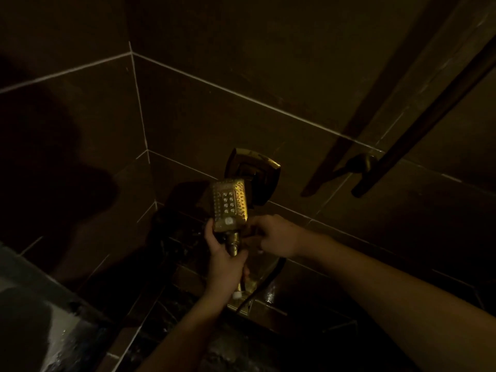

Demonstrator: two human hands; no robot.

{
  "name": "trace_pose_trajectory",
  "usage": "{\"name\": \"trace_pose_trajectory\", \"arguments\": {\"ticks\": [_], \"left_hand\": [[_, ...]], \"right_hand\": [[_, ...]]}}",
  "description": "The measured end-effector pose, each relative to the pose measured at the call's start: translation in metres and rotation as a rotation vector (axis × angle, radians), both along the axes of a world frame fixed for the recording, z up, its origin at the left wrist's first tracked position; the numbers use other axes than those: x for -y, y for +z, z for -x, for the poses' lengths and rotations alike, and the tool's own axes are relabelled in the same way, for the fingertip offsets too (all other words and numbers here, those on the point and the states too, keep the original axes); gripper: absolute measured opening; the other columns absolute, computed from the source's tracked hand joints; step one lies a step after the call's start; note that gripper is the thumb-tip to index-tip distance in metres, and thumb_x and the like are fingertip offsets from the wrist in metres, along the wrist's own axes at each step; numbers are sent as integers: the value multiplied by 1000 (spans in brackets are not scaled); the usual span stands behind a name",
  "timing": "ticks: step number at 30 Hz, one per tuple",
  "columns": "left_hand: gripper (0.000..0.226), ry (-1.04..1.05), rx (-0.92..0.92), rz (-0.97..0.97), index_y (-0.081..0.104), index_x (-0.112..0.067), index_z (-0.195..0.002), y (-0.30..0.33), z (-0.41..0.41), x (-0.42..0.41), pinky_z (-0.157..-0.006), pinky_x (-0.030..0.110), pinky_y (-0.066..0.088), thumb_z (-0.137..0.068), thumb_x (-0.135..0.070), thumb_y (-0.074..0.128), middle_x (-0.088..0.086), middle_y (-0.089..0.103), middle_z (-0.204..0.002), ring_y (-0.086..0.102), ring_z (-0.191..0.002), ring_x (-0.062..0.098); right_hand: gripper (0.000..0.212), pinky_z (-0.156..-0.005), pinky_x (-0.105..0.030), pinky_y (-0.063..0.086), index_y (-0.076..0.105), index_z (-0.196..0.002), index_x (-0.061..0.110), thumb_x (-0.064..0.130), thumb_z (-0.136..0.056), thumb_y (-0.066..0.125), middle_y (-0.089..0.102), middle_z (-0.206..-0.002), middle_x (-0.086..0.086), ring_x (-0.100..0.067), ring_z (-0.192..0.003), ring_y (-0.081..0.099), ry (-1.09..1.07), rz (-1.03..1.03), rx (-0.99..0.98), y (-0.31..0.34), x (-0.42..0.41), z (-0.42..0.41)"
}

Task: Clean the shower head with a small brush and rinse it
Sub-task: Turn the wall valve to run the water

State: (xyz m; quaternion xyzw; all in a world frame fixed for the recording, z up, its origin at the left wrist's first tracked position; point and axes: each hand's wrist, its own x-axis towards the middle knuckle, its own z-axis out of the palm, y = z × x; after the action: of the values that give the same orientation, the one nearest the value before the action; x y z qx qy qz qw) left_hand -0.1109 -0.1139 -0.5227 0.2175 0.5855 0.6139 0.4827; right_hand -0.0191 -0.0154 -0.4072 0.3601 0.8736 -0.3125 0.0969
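Note:
A gold, rectangular hand shower head point(229, 204) with rows of nozzles faces me, wet and glinting in dim light. My left hand point(226, 260) grips its handle just below the head, holding it upright. My right hand point(277, 236) is at the head's lower right edge with its fingers curled; what it holds is hidden in the dark, and no brush is plainly visible. A dark hose point(264, 281) runs down from the handle's base.
A square gold wall plate point(264, 170) sits right behind the shower head. A dark vertical rail point(426, 122) with a bracket point(361, 163) stands on the right wall. Dark tiled walls meet in a corner at left. A pale ledge point(32, 304) lies at lower left.

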Motion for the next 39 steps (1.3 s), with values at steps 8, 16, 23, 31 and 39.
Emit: {"name": "trace_pose_trajectory", "arguments": {"ticks": [8,16,23,31,39], "left_hand": [[109,12,-196,-131,-1,-56,-152,15,0,-8,-47,29,52,-90,-3,71,6,64,-126,68,-54,18],[32,150,657,59,65,-9,-123,20,8,-45,-62,35,56,-98,-27,57,20,71,-113,70,-93,28],[12,21,823,-4,64,-8,-93,17,5,-41,-60,33,49,-93,-18,57,8,63,-69,59,-58,18],[39,-190,242,26,44,-51,-122,10,-3,-17,-40,24,33,-102,-19,56,1,51,-60,41,-43,13],[52,-262,-142,0,7,-69,-149,16,3,-5,-83,38,55,-108,-46,30,-3,61,-131,67,-102,23]], "right_hand": [[9,-69,-21,44,60,-97,28,23,-90,63,60,-85,16,0,-77,58,40,-21,-45,13,-1,-6],[9,-76,-40,54,61,-101,22,25,-92,61,70,-87,-9,-17,-79,67,87,127,39,25,-1,-14],[5,-66,-34,52,60,-95,26,25,-90,61,66,-84,3,-13,-78,64,-3,-39,-40,25,-25,-20],[8,-57,-23,44,57,-101,22,22,-93,58,62,-91,2,-10,-73,59,-110,-158,-149,27,-41,-2],[10,-40,-13,36,46,-99,29,24,-97,54,57,-82,2,-6,-55,56,-305,-217,-305,33,-53,11]]}}
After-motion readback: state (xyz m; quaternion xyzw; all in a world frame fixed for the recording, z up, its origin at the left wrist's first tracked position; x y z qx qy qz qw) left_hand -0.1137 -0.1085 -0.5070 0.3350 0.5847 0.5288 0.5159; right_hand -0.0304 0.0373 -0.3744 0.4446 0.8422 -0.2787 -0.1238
